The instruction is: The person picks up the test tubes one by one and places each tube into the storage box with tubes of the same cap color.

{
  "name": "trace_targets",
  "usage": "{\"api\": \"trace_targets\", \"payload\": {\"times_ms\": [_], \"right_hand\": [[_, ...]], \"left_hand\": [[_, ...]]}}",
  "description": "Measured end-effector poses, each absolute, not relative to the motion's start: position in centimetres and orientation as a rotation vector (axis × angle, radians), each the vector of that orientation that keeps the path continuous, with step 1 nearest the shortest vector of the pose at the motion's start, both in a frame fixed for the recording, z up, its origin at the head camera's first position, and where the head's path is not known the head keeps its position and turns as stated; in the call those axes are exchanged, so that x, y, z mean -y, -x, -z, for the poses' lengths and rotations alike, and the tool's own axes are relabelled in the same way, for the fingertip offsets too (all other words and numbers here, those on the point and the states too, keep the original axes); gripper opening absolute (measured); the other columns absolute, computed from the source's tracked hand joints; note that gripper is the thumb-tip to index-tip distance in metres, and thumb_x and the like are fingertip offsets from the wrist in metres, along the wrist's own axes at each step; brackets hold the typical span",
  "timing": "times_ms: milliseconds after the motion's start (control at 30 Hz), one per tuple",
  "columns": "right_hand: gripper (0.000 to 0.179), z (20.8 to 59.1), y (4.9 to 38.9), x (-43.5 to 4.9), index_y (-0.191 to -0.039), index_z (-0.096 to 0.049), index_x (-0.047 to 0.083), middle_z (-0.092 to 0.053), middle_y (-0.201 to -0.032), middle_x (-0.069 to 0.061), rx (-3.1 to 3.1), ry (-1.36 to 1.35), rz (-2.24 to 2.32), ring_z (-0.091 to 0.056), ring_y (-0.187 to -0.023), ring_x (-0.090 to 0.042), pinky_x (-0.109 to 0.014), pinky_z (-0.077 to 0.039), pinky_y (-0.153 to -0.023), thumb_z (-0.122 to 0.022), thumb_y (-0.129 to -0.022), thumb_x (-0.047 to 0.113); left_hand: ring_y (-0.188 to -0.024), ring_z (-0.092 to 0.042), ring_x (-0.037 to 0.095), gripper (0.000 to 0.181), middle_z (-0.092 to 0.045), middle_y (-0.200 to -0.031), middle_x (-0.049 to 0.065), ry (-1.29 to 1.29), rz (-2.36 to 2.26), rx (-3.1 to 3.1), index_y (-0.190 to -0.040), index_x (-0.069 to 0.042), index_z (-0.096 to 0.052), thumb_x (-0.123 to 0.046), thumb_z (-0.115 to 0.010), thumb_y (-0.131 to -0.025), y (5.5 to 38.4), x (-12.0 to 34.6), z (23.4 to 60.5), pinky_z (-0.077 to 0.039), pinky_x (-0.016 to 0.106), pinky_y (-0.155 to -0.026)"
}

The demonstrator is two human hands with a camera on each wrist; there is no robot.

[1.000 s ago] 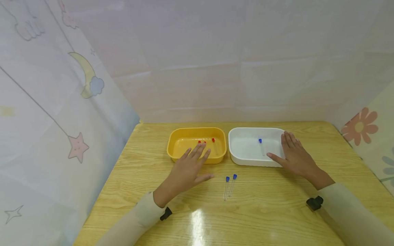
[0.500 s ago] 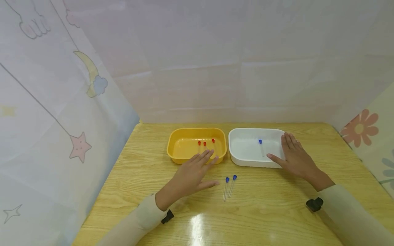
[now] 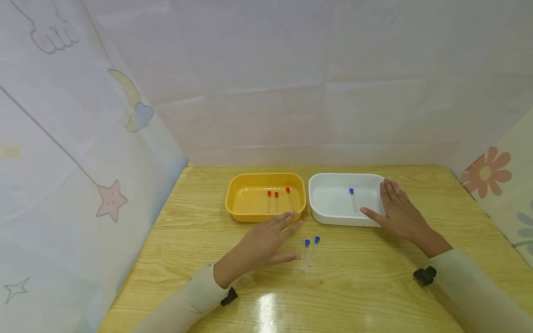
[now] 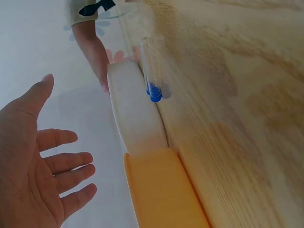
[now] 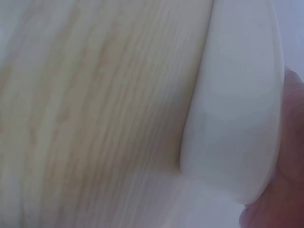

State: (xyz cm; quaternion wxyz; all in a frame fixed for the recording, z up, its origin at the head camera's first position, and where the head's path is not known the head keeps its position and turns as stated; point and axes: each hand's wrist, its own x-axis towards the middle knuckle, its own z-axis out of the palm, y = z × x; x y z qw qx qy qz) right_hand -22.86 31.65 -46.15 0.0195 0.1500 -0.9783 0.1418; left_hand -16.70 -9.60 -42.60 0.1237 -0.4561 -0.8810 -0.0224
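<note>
My left hand (image 3: 261, 243), fingers spread and holding nothing, hovers by the front rim of a yellow tray (image 3: 250, 216). Just right of its thumb, two clear test tubes with blue caps (image 3: 307, 243) lie side by side on the table; they also show in the left wrist view (image 4: 154, 92). My right hand (image 3: 401, 215) rests on the right end of a white tray (image 3: 333, 218), fingers straight along that end and thumb over the front rim. One blue-capped test tube (image 3: 353, 199) lies inside the white tray. Three red-capped test tubes (image 3: 276, 196) lie in the yellow one.
The two trays stand side by side on a wooden table (image 3: 366, 286), near its back edge. Pale printed sheets (image 3: 266, 92) surround the table at the back and sides. A black strap device (image 3: 424, 276) sits at the right wrist.
My left hand has drawn back from over the yellow tray, toward me and slightly right, uncovering the red-capped tubes. The right hand has stayed at the white tray.
</note>
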Motion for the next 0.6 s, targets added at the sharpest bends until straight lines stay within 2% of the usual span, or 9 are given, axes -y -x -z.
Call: {"api": "trace_targets", "payload": {"times_ms": [133, 233, 433, 600], "right_hand": [[0.107, 46.1, 22.8, -31.6, -0.154, 0.002, -0.016, 0.015, -0.163, -0.03, 3.042, -0.465, -0.441, 0.011, -0.151, -0.047, -0.059, 0.006, -0.12, -0.049, -0.101, 0.061], [0.107, 46.0, 22.8, -31.6, -0.154, 0.002, -0.015, 0.016, -0.163, -0.029, 3.05, -0.463, -0.442, 0.012, -0.151, -0.047, -0.06, 0.006, -0.12, -0.049, -0.101, 0.062], [0.106, 46.0, 22.9, -31.6, -0.154, 0.001, -0.016, 0.015, -0.163, -0.03, 3.04, -0.467, -0.439, 0.011, -0.151, -0.048, -0.06, 0.004, -0.12, -0.048, -0.101, 0.061], [0.107, 46.1, 22.9, -31.7, -0.154, 0.001, -0.016, 0.015, -0.163, -0.03, 3.046, -0.462, -0.437, 0.011, -0.151, -0.047, -0.061, 0.004, -0.12, -0.049, -0.101, 0.062]], "left_hand": [[-0.14, -0.048, 0.026, 0.079, -0.039, -0.159, 0.012, 1.34, 0.043, 2.549, -0.157, -0.013, -0.041, -0.067, -0.047, -0.099, 16.6, 9.4, 42.8, -0.05, 0.036, -0.103], [-0.139, -0.049, 0.026, 0.08, -0.042, -0.157, 0.012, 1.354, 0.041, 2.556, -0.156, -0.012, -0.042, -0.067, -0.049, -0.099, 16.6, 9.2, 42.8, -0.05, 0.036, -0.103], [-0.141, -0.047, 0.026, 0.083, -0.044, -0.156, 0.013, 1.385, 0.035, 2.616, -0.156, -0.012, -0.043, -0.07, -0.047, -0.097, 16.9, 8.8, 43.3, -0.047, 0.038, -0.106], [-0.142, -0.045, 0.028, 0.086, -0.042, -0.157, 0.014, 1.42, 0.045, 2.666, -0.155, -0.011, -0.044, -0.072, -0.051, -0.094, 17.2, 8.7, 43.9, -0.043, 0.039, -0.111]]}}
